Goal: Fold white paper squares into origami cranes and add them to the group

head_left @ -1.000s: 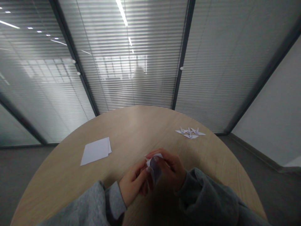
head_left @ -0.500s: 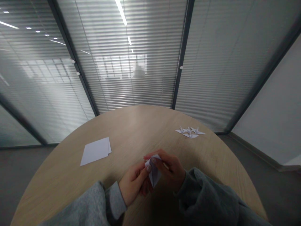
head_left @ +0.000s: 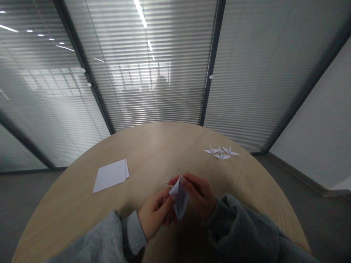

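A small piece of folded white paper is held between both hands above the near part of the table. My left hand pinches its left side, thumb on top and the other fingers curled beneath. My right hand grips the paper's upper right edge, with the thumb near its top corner and the index finger reaching behind. The paper shows a pointed top, a pointed bottom and a crease down its length. Parts of both hands' fingers are hidden behind it.
The round wooden table holds a stack of white paper sheets at left. Several folded paper cranes sit grouped at the right. Glass panels with blinds stand beyond the table's far edge, and a white wall is at right.
My right thumb has shifted up and right, and the paper's upper flap now rises to a point, showing more of its right face. My left hand keeps nearly the same hold.
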`<action>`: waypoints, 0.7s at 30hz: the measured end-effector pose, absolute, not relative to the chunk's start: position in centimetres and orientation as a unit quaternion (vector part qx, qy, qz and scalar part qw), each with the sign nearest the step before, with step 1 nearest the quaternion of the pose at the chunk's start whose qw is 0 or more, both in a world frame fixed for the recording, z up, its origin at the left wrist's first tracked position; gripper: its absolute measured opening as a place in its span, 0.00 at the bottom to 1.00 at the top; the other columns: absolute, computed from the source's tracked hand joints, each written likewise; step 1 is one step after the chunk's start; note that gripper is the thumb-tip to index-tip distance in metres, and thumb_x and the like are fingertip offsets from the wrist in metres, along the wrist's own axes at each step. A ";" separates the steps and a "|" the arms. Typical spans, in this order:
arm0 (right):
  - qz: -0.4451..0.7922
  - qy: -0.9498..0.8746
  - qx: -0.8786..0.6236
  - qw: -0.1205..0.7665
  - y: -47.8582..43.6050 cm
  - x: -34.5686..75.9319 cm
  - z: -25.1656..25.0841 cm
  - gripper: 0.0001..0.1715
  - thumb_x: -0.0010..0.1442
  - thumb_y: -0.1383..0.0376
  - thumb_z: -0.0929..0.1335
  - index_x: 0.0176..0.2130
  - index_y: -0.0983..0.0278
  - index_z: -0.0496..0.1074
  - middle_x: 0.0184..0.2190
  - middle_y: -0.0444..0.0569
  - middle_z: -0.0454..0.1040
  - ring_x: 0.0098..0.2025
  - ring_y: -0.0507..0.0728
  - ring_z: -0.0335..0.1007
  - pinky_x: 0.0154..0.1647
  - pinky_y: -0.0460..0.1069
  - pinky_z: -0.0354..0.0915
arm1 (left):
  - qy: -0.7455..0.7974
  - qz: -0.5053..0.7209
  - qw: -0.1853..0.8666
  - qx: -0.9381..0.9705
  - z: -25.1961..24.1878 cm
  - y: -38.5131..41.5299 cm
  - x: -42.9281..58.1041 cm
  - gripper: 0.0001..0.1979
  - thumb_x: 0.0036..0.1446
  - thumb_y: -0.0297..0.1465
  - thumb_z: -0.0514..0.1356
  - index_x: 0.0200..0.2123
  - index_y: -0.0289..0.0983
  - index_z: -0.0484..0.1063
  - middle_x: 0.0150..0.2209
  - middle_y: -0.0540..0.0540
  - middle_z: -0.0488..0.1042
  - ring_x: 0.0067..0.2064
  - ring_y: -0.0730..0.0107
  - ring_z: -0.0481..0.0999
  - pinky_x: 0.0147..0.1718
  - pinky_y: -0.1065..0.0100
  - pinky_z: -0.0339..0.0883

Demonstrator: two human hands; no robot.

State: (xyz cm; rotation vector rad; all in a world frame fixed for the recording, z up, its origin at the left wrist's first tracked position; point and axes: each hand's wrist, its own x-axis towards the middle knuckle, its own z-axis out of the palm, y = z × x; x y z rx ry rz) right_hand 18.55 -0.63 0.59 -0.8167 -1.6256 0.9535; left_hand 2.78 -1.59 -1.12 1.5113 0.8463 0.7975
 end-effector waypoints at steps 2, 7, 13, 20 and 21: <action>0.413 -0.670 -0.329 0.522 -0.6 18.5 0.5 0.26 0.62 0.50 0.60 0.37 0.67 0.75 0.29 0.52 0.78 0.29 0.55 0.75 0.29 0.48 0.69 | 0.361 0.337 0.572 0.654 -1.0 -1.6 2.8 0.25 0.54 0.53 0.52 0.30 0.34 0.66 0.16 0.52 0.67 0.14 0.81 0.60 0.13 0.78 0.53; 0.451 -0.640 -0.313 0.538 -0.5 18.4 0.3 0.22 0.62 0.52 0.62 0.37 0.65 0.74 0.32 0.53 0.79 0.33 0.56 0.77 0.34 0.49 0.72 | 0.362 0.340 0.568 0.657 -0.7 -1.5 2.9 0.25 0.54 0.53 0.51 0.28 0.34 0.66 0.15 0.53 0.65 0.14 0.81 0.58 0.13 0.77 0.53; 0.434 -0.660 -0.310 0.529 -0.7 18.5 0.7 0.23 0.62 0.51 0.61 0.36 0.66 0.74 0.30 0.52 0.79 0.32 0.56 0.76 0.31 0.49 0.71 | 0.373 0.344 0.555 0.659 -0.7 -1.6 2.8 0.26 0.55 0.53 0.52 0.27 0.34 0.66 0.15 0.52 0.66 0.14 0.80 0.60 0.13 0.77 0.52; 0.368 -0.722 -0.253 0.528 -1.1 18.8 0.7 0.16 0.59 0.56 0.65 0.41 0.64 0.71 0.39 0.55 0.76 0.41 0.59 0.74 0.37 0.52 0.71 | 0.371 0.365 0.528 0.671 -0.4 -1.7 2.8 0.28 0.57 0.52 0.50 0.36 0.32 0.71 0.15 0.53 0.66 0.14 0.79 0.59 0.13 0.77 0.52; 0.360 -0.726 -0.252 0.528 -1.1 18.8 0.7 0.14 0.57 0.58 0.67 0.41 0.63 0.71 0.42 0.56 0.75 0.44 0.59 0.73 0.39 0.52 0.71 | 0.371 0.365 0.525 0.674 -0.4 -1.7 2.8 0.28 0.56 0.52 0.50 0.36 0.32 0.71 0.15 0.52 0.66 0.14 0.79 0.59 0.14 0.77 0.52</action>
